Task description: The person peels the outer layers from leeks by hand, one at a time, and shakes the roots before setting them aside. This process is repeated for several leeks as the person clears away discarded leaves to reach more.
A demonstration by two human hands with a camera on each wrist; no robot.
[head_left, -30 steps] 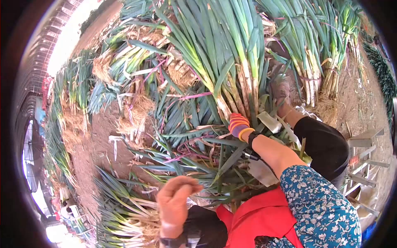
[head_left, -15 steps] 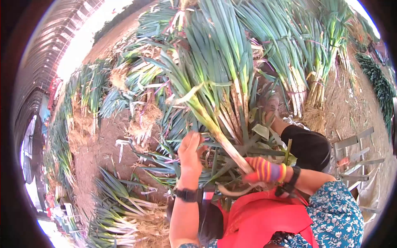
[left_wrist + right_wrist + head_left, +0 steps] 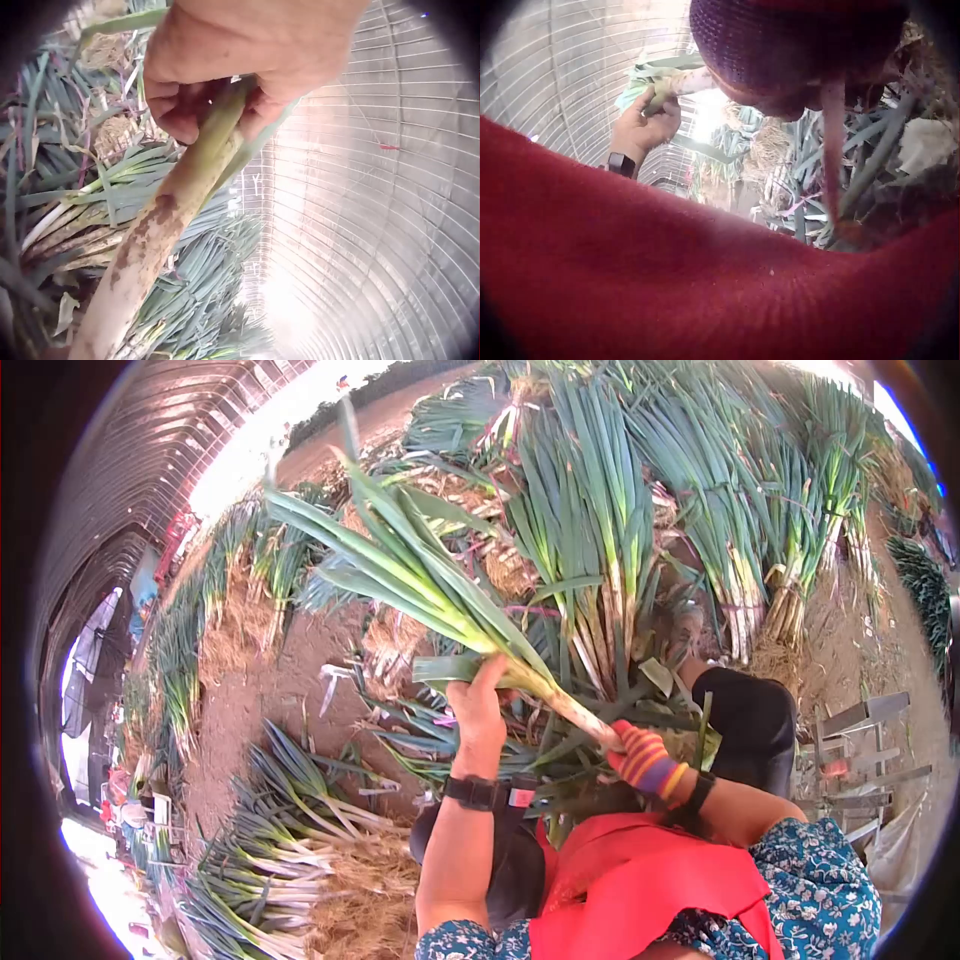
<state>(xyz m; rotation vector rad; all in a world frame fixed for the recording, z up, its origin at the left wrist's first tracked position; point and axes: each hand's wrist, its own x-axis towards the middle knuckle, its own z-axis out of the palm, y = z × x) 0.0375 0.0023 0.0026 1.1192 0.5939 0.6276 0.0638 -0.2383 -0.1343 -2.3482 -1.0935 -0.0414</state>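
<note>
One leek [image 3: 575,713] slants across in front of the body, its green leaves fanning to the upper left. My bare left hand [image 3: 478,710] holds it where stalk and leaves meet; the left wrist view shows fingers and thumb curled around the stalk. Below the hand, the pale stalk [image 3: 154,232] has brown patches and loose skin. My right hand [image 3: 645,758], in a striped knit glove, grips the white lower end. In the right wrist view the purple part of the glove [image 3: 795,49] covers that end. A torn strip of leaf [image 3: 440,668] sticks out beside the left hand.
Leeks [image 3: 605,550] stand upright just ahead, with tied bundles [image 3: 735,560] to their right. Rooted leeks [image 3: 290,880] lie at the lower left. Leaf scraps [image 3: 560,760] cover the ground between the knees. A metal frame [image 3: 865,735] stands at the right.
The right hand has drawn one leek out from the upright leeks toward the body. The left hand rose from the lower left and took hold of its stalk; the leaves now tilt further left.
</note>
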